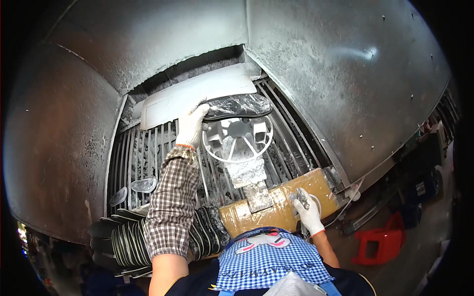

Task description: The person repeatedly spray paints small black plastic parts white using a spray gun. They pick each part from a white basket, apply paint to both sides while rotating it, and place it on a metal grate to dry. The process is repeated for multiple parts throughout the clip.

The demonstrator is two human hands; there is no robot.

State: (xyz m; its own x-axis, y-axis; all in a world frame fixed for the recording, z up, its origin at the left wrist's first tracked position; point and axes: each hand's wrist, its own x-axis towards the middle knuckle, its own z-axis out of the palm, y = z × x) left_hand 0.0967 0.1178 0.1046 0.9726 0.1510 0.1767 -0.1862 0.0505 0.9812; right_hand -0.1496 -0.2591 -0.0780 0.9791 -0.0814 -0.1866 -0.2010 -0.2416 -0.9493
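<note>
My left hand (191, 124), in a white knitted glove, grips the left end of a black shoe sole (238, 106) partly covered with shiny clear film. The sole lies sideways at the far edge of a round white spoked stand (238, 159), overlapping its rim; whether it rests on it I cannot tell. Nearer to me, over a tan-wrapped board (281, 217), my gloved right hand (309, 215) is closed around a small grey metal tool (301, 198) that looks like a spray gun. A pale hose loops beside that hand.
Many black soles (129, 241) stand in a row at the lower left. Two clear oval pieces (143, 185) lie on the slatted metal grate (163, 143). A white sheet (197, 93) covers the grate's far side. Metal walls enclose it. A red plastic stool (377, 244) stands at right.
</note>
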